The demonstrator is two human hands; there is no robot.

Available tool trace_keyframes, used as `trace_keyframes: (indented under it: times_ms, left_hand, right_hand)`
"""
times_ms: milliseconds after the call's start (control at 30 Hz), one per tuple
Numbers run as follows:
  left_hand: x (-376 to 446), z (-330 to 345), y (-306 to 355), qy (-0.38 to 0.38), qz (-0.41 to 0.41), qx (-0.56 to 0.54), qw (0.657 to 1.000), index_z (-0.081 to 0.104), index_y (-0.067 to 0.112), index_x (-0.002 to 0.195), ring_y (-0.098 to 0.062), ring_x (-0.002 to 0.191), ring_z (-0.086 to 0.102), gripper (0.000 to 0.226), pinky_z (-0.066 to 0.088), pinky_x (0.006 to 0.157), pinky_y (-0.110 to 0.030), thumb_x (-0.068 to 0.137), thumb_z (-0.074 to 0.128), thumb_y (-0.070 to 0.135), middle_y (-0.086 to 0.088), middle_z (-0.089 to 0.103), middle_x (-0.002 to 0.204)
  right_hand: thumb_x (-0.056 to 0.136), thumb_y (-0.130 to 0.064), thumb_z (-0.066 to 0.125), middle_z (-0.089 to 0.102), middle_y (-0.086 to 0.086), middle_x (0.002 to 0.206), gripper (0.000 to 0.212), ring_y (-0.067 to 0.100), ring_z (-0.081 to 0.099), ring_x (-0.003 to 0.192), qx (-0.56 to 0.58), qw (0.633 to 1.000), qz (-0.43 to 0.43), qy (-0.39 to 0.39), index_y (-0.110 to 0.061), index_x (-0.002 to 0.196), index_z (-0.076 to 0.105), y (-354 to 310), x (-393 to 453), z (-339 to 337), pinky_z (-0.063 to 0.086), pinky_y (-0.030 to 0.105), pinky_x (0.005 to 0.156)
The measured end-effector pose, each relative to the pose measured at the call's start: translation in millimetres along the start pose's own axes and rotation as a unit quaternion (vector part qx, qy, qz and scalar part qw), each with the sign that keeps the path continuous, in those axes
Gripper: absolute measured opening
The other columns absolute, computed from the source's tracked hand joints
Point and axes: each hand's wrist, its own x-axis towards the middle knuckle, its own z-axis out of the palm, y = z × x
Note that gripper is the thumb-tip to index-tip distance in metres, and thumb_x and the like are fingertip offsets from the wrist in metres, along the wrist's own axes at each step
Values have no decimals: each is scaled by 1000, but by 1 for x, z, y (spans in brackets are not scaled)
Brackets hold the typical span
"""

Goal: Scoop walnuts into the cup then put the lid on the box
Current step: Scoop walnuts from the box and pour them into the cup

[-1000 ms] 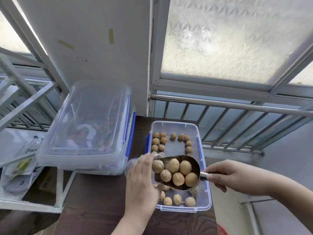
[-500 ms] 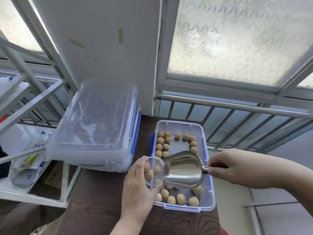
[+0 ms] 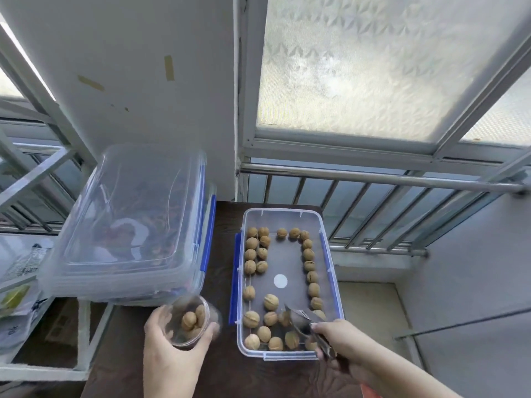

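Walnuts (image 3: pixel 270 302) are mostly sitting loose in the open clear box (image 3: pixel 334 271) on the dark table (image 3: pixel 224 225), lined up along its left and right walls with a cluster at the near end and a bare patch in the middle. A few more are already inside the clear cup (image 3: pixel 188 343), which we've got wrapped in our left hand (image 3: pixel 169 356), fingers curled round it, over the table just left of the box's near corner. It's a bit motion-blurred, so we can't say exactly how many are in there or whether it's touching the table.

Our right hand (image 3: pixel 336 338) is closed on the handle of the metal scoop (image 3: pixel 300 318), with the bowl end down in the near right part of the box among the walnuts. The scoop is blurry too, so whether anything's in it, we can't tell.

The box has blue clips (image 3: pixel 235 271) on its long sides and no lid on it. To the left, a bigger clear bin (image 3: pixel 94 285) with blue latches sits partly on the table with a clear lid (image 3: pixel 135 208) resting on top; can't tell from here whose lid that is. Far side is a white wall (image 3: pixel 129 67), a frosted window (image 3: pixel 359 67) and a metal railing (image 3: pixel 373 179).
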Motion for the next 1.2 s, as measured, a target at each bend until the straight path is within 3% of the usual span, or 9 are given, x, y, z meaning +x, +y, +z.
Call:
trace_keyframes:
  times_ms: [133, 267, 367, 500, 600, 733, 933, 1067, 1200]
  left_hand:
    - [6, -7, -33, -40, -52, 22, 998, 58, 19, 120, -5, 96, 69, 96, 57, 83, -28, 35, 97, 36, -1, 69, 109]
    - [8, -9, -46, -49, -39, 43, 997, 53, 12, 124, -7, 101, 66, 102, 52, 89, -25, 34, 96, 32, -5, 66, 115]
    - [9, -8, -42, -55, -17, 65, 996, 50, 9, 128, -17, 110, 62, 104, 44, 95, -17, 37, 97, 23, -11, 61, 123]
    - [7, -8, -29, -37, 58, 159, 985, 42, 0, 138, -38, 126, 48, 116, 40, 104, -41, 42, 80, 52, -21, 49, 136]
    - [-6, -6, -13, -30, 204, 262, 943, 53, -4, 135, -43, 128, 46, 91, 39, 102, -49, 53, 69, 31, -26, 47, 140]
    - [-47, 19, -16, -169, 386, 291, 859, 61, 14, 129, -33, 118, 62, 80, 43, 97, -40, 50, 46, 12, -12, 61, 133]
    - [-68, 31, -39, -288, 355, 322, 829, 52, 29, 129, -15, 109, 68, 52, 35, 96, -28, 80, 40, 19, 4, 66, 129]
    - [-66, 28, -45, -317, 334, 344, 819, 51, 30, 130, -14, 121, 60, 46, 33, 100, -27, 98, 17, 24, 5, 64, 131]
    - [-59, 27, -48, -309, 355, 321, 822, 49, 26, 132, -10, 138, 34, 42, 32, 107, -25, 102, 20, 24, 5, 51, 144]
  right_hand:
    - [98, -11, 41, 42, 1, 25, 33, 12, 26, 17, 55, 997, 19, 47, 0, 70, 53, 1, 9, 14, 26, 11, 31]
    - [99, -16, 38, 58, 8, 46, 29, 14, 36, 22, 84, 994, 35, 68, 4, 94, 59, 2, 30, 36, 38, 18, 32]
    - [103, -22, 33, 55, 13, 58, 29, 14, 35, 25, 165, 984, 37, 53, -6, 87, 53, -6, 37, 49, 42, 21, 35]
    - [106, -21, 30, 48, 12, 46, 39, 16, 33, 26, 300, 953, 31, 8, -5, 74, 48, -16, 44, 59, 40, 22, 36]
    - [106, -21, 31, 48, 12, 48, 36, 16, 33, 28, 318, 948, 17, 20, -4, 79, 49, -14, 51, 63, 40, 22, 36]
    - [105, -19, 31, 48, 14, 54, 31, 17, 36, 27, 257, 965, 9, 60, -3, 86, 50, -15, 60, 59, 41, 22, 38]
    - [97, -31, 46, 68, 14, 83, 31, 25, 59, 67, 75, 982, -20, 174, -7, 85, 61, -7, 97, 38, 57, 41, 78]
    - [101, -32, 44, 71, 15, 73, 35, 27, 59, 60, 41, 986, -22, 161, -5, 97, 66, -7, 109, 18, 45, 28, 49]
    - [100, -30, 47, 67, 14, 61, 35, 25, 54, 49, 28, 983, -52, 172, -8, 77, 60, -24, 132, 4, 45, 28, 49]
